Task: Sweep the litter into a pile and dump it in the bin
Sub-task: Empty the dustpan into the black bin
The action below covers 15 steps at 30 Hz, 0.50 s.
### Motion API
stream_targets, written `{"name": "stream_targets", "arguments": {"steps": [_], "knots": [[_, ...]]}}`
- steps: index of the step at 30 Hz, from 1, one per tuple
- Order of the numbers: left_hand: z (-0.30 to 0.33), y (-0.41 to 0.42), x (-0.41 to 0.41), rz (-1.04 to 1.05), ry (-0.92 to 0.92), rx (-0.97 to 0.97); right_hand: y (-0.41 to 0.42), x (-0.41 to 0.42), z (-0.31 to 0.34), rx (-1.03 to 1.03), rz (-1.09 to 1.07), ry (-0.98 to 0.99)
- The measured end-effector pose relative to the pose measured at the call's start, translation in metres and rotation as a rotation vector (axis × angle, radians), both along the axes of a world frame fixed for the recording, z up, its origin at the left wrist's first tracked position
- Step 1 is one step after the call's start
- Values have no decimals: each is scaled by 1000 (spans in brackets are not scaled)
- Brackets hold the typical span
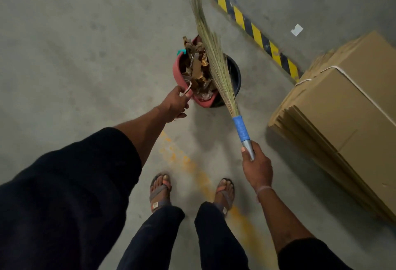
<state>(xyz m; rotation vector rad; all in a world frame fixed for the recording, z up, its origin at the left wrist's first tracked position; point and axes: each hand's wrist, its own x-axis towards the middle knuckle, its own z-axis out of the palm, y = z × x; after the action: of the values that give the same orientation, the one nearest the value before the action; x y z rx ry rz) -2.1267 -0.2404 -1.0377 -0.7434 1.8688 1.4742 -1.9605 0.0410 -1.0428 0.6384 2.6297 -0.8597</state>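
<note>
I see the concrete floor (85,44) filling most of the view, grey and mottled, with a worn yellow painted line (186,162) running between my feet and a black-and-yellow hazard stripe (242,16) crossing the upper right. A stack of flattened cardboard boxes (342,109) sits on the floor at the right edge, bound with a white strap. My dark sleeve (64,194) covers the lower left, and my trouser legs and sandals (159,192) show at the bottom.

The black bin (234,72) stands on the floor ahead of me, just left of the near end of the hazard stripe. The red dustpan (177,70) is held over its left rim, tilted, and partly hides it. The litter (197,66), brown leaves and scraps of card, is heaped in the dustpan, above the bin's mouth. My left hand (175,104) grips the dustpan's handle, fingers curled round it.

My right hand (256,166) is clenched around the metal end of the broom (216,55); above the grip comes a blue wrapped section, then the straw bristles, which lie across the right side of the dustpan and the litter and reach on toward the hazard stripe. A small white scrap (296,30) lies on the floor beyond the stripe, well apart from the bin.
</note>
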Motion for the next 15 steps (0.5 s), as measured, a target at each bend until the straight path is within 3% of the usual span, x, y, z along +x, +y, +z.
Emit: {"name": "stream_targets", "arguments": {"steps": [15], "knots": [[9,40,-19,-161,71,-210,57,-9,-8,169,46,-15]]}}
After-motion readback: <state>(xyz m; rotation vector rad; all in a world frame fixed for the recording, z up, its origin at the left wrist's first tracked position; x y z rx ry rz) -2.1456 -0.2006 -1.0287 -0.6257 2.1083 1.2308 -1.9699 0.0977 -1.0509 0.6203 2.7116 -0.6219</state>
